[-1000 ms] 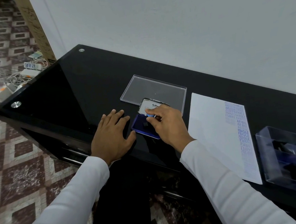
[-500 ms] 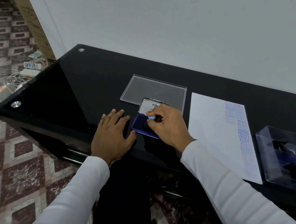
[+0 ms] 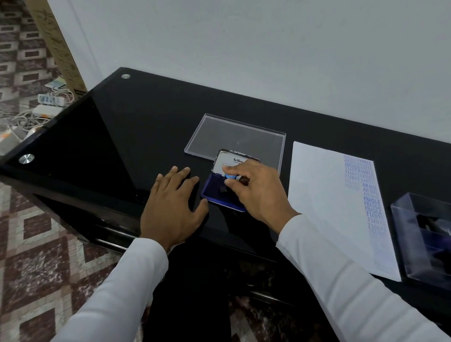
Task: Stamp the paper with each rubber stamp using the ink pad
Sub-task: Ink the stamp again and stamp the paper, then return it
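Inking underway: right hand (image 3: 259,192) at frame centre pinches a blue-topped rubber stamp (image 3: 231,176), grip closed on it, over the open ink pad (image 3: 221,192). Recommend pressing flat and evenly. Left hand (image 3: 171,207) rests palm-down, fingers spread, empty, on the table (image 3: 105,132); paper (image 3: 328,196) lies right.

Blue-handled rubber stamp (image 3: 231,176) pressing into open blue ink pad (image 3: 216,189), lid upright; white paper sheet (image 3: 329,202) lying flat beside, blue stamp rows along its far edge

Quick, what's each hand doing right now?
Left hand: open, flat on the table.
Right hand: closed on a rubber stamp over the ink pad.
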Available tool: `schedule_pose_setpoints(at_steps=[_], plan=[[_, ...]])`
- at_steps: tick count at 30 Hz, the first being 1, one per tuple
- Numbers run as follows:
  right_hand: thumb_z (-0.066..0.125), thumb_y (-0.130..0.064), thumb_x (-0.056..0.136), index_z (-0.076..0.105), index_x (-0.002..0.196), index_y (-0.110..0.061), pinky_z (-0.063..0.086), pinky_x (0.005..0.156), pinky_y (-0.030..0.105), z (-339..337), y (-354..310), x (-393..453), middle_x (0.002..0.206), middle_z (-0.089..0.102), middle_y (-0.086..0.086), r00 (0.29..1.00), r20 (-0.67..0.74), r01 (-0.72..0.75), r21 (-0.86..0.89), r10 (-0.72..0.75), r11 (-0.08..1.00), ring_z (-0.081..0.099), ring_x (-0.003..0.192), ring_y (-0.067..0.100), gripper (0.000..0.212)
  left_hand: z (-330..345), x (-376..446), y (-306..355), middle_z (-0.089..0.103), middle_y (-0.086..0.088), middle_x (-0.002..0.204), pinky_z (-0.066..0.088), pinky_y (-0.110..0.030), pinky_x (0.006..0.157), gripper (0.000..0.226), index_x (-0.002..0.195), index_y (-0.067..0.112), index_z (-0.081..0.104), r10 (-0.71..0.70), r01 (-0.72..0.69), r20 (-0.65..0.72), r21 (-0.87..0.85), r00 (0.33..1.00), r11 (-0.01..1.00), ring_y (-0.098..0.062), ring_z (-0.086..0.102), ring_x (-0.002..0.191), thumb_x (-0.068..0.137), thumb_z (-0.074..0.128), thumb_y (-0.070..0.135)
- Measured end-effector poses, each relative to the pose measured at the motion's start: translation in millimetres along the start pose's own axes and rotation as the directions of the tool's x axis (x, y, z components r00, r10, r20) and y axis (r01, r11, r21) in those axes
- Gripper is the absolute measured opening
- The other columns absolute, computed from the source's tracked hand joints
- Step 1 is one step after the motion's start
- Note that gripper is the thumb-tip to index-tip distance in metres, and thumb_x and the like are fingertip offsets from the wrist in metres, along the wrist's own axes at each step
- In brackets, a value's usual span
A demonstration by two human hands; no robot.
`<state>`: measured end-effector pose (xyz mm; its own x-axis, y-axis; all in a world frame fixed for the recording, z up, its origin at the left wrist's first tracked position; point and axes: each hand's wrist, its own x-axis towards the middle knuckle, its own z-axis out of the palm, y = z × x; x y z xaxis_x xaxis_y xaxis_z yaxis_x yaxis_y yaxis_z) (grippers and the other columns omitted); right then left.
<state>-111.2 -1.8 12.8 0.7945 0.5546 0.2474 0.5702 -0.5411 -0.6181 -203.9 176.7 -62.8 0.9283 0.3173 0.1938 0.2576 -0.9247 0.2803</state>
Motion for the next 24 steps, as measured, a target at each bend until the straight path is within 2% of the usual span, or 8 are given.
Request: schedule_pose_setpoints(at_steps=[6, 11, 18, 21, 24], plan=[[0.075, -0.015, 0.086, 0.075, 0.111, -0.014, 0.052, 0.088, 0.021, -2.4, -0.5, -2.3, 0.108, 0.071, 0.001, 1.000, -0.004, 0.000, 0.036, 0.001, 0.999, 0.062, 0.094, 0.009, 0.024, -0.8, -1.7, 1.4, 0.042, -0.002, 0.158, 0.015, -0.046, 0.126, 0.070, 0.144, 0.025, 0.053, 0.001, -0.001, -0.027, -0.012, 1.000, 1.000, -0.022, 0.026, 0.152, 0.088, 0.038, 0.064], [0.075, -0.016, 0.087, 0.074, 0.112, -0.014, 0.054, 0.090, 0.025, -1.6, -0.5, -2.7, 0.109, 0.071, 0.001, 1.000, -0.002, -0.004, 0.048, 0.004, 0.999, 0.063, 0.096, 0.010, 0.025, -0.9, 0.1, 1.1, 0.038, -0.001, 0.160, 0.012, -0.045, 0.126, 0.070, 0.146, 0.026, 0.050, -0.007, 0.007, 0.002, 0.005, 1.000, 1.000, -0.022, 0.024, 0.153, 0.089, 0.038, 0.065], [0.072, -0.018, 0.090, 0.072, 0.118, -0.017, 0.050, 0.093, 0.022, -1.4, -0.9, -1.0, 0.114, 0.069, -0.001, 1.000, 0.004, -0.010, 0.025, 0.009, 1.000, 0.060, 0.100, 0.007, 0.028, -1.4, 0.8, 0.7, 0.036, -0.001, 0.161, 0.011, -0.047, 0.126, 0.069, 0.147, 0.027, 0.048, -0.009, 0.009, 0.020, 0.004, 1.000, 1.000, -0.022, 0.022, 0.153, 0.090, 0.041, 0.064], [0.072, -0.018, 0.090, 0.072, 0.118, -0.016, 0.051, 0.095, 0.025, -1.2, -0.7, -1.0, 0.115, 0.070, 0.000, 1.000, 0.006, -0.008, 0.016, 0.008, 1.000, 0.062, 0.102, 0.009, 0.029, -2.5, 1.4, 1.4, 0.035, -0.001, 0.162, 0.011, -0.047, 0.126, 0.070, 0.148, 0.027, 0.047, -0.013, 0.014, 0.037, -0.002, 0.999, 1.000, -0.022, 0.021, 0.153, 0.089, 0.040, 0.065], [0.074, -0.017, 0.088, 0.074, 0.113, -0.015, 0.053, 0.090, 0.024, -0.5, 0.0, -1.2, 0.111, 0.070, 0.000, 1.000, 0.003, -0.010, 0.032, 0.010, 0.999, 0.063, 0.093, 0.009, 0.026, -3.1, 0.7, 1.2, 0.037, -0.001, 0.161, 0.012, -0.047, 0.126, 0.071, 0.147, 0.027, 0.049, -0.011, 0.011, 0.022, -0.011, 1.000, 1.000, -0.022, 0.023, 0.153, 0.088, 0.038, 0.065]])
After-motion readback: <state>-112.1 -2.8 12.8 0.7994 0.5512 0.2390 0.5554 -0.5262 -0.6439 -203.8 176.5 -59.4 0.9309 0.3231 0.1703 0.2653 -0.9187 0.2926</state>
